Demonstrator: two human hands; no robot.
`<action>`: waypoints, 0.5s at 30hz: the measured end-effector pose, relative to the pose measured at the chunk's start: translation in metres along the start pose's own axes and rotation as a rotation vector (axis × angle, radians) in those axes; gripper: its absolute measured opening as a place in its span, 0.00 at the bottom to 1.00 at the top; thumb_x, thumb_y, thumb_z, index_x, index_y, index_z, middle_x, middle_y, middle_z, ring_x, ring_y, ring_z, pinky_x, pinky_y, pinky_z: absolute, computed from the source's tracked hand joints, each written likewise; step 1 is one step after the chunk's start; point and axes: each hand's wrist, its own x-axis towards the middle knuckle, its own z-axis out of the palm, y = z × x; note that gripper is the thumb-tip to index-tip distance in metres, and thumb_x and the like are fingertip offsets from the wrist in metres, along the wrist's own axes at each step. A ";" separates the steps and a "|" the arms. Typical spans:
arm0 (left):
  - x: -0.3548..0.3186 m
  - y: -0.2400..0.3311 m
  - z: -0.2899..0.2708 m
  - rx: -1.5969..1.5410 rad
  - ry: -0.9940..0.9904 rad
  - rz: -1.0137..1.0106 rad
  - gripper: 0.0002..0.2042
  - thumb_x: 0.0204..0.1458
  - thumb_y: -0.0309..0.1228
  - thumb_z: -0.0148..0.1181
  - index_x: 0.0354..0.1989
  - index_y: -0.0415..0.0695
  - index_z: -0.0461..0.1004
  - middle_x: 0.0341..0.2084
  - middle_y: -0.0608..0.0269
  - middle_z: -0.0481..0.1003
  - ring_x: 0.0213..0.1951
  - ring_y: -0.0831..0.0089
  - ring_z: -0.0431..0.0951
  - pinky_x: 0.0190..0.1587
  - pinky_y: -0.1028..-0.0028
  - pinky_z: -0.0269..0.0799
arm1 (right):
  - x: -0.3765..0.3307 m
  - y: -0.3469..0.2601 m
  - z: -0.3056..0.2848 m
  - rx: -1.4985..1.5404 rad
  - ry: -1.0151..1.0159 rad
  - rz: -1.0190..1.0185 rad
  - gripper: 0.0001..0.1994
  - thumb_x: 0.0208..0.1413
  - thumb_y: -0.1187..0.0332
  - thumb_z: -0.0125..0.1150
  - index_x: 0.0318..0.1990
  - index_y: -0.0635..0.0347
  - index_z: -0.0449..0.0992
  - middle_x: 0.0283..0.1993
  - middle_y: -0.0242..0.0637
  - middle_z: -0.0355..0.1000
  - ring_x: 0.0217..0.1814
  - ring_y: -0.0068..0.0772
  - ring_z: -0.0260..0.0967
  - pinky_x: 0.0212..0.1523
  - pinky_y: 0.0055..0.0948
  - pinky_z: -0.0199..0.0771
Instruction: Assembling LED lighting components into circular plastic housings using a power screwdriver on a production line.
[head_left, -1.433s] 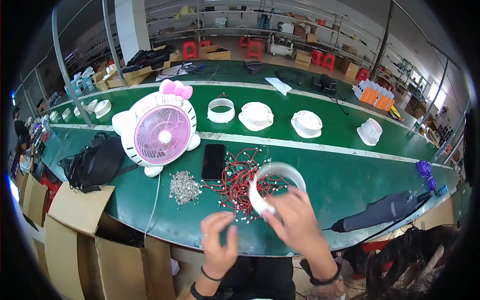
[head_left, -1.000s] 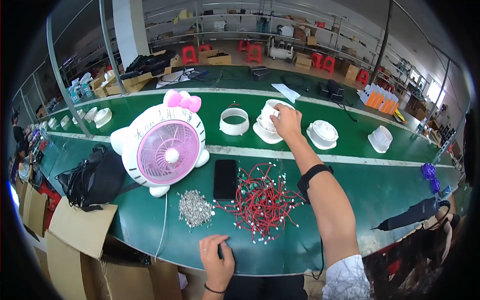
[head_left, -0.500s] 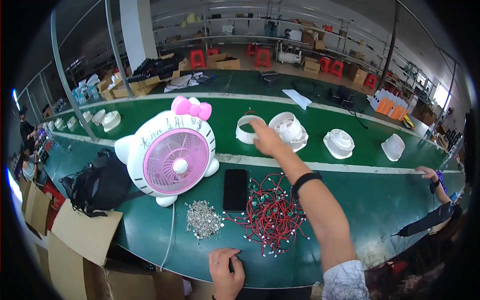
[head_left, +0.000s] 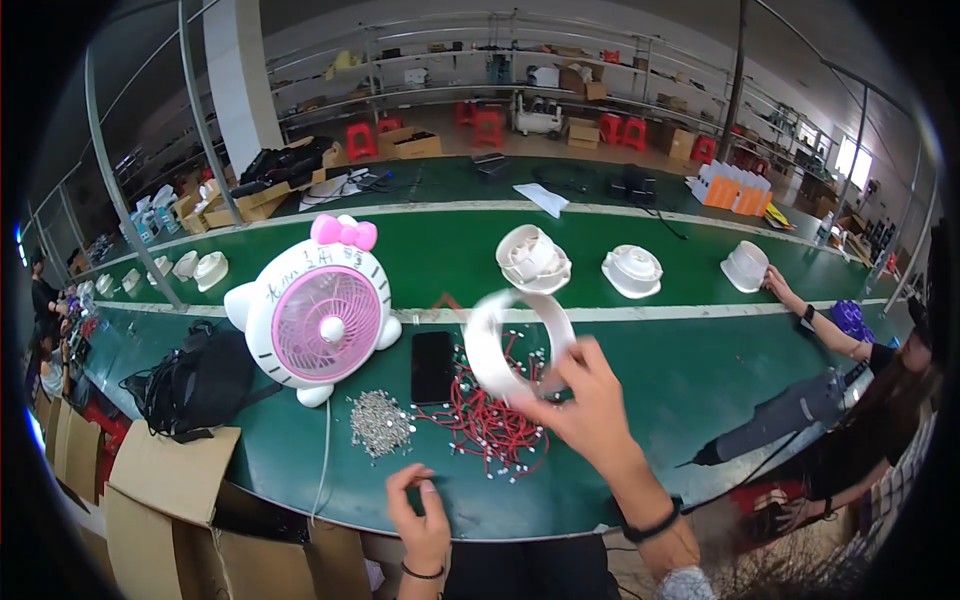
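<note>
the ring (head_left: pixel 487 350) is showing white, the wires (head_left: pixel 490 425) red with white ends. from these, the metal bits (head_left: pixel 380 423) are showing silver at nine o'clock, the phone (head_left: pixel 432 368) black and the fan (head_left: pixel 325 315) pink and black-striped white at ten, the drill (head_left: pixel 785 410) dark grey at three.

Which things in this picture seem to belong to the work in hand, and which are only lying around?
Probably in the work:
- white ring, in the right hand
- red wires
- metal pieces
- white housings

Probably just lying about:
- phone
- black bag
- white paper
- red stools
</note>
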 end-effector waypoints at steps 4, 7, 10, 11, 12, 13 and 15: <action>-0.004 0.025 -0.004 -0.216 0.052 0.186 0.17 0.58 0.21 0.55 0.56 0.38 0.66 0.49 0.53 0.71 0.48 0.65 0.72 0.54 0.66 0.68 | -0.110 -0.007 -0.091 -0.154 -0.250 0.009 0.21 0.36 0.57 0.83 0.30 0.59 0.77 0.49 0.39 0.72 0.49 0.44 0.74 0.47 0.39 0.78; 0.011 0.078 -0.010 -0.158 -0.362 0.414 0.19 0.56 0.29 0.64 0.56 0.43 0.72 0.51 0.56 0.73 0.52 0.62 0.72 0.55 0.63 0.68 | -0.154 -0.001 -0.130 -0.134 -0.476 0.048 0.20 0.37 0.60 0.83 0.31 0.58 0.76 0.61 0.39 0.72 0.62 0.50 0.71 0.56 0.42 0.78; 0.003 0.086 0.021 -0.028 -0.871 0.570 0.19 0.53 0.36 0.69 0.53 0.49 0.78 0.52 0.63 0.76 0.55 0.60 0.72 0.57 0.61 0.68 | -0.168 0.017 -0.139 0.016 -0.565 0.082 0.15 0.42 0.66 0.79 0.31 0.60 0.76 0.67 0.40 0.69 0.70 0.50 0.66 0.61 0.42 0.75; -0.004 0.081 0.033 -0.011 -1.010 0.569 0.18 0.51 0.38 0.70 0.51 0.52 0.81 0.51 0.67 0.77 0.56 0.60 0.71 0.58 0.60 0.68 | -0.169 0.020 -0.139 0.021 -0.567 0.082 0.15 0.42 0.66 0.79 0.31 0.60 0.76 0.67 0.40 0.69 0.70 0.50 0.66 0.61 0.42 0.75; -0.008 0.070 0.045 -0.011 -1.017 0.563 0.18 0.51 0.38 0.70 0.51 0.52 0.81 0.51 0.67 0.77 0.56 0.60 0.71 0.58 0.60 0.68 | -0.171 0.026 -0.138 -0.080 -0.487 0.044 0.14 0.43 0.67 0.79 0.31 0.60 0.77 0.66 0.40 0.70 0.70 0.50 0.66 0.60 0.42 0.76; -0.011 0.064 0.052 0.039 -0.989 0.590 0.16 0.52 0.37 0.69 0.50 0.51 0.82 0.48 0.69 0.78 0.54 0.61 0.72 0.56 0.61 0.68 | -0.173 0.026 -0.139 -0.184 -0.402 0.004 0.12 0.44 0.69 0.78 0.31 0.60 0.77 0.65 0.40 0.71 0.69 0.49 0.67 0.60 0.42 0.76; -0.016 0.063 0.059 0.091 -0.964 0.614 0.14 0.53 0.35 0.68 0.48 0.51 0.82 0.45 0.71 0.78 0.51 0.62 0.73 0.54 0.62 0.68 | -0.197 0.017 -0.144 -0.192 -0.292 0.007 0.11 0.45 0.73 0.76 0.35 0.61 0.79 0.59 0.44 0.75 0.65 0.51 0.70 0.57 0.41 0.77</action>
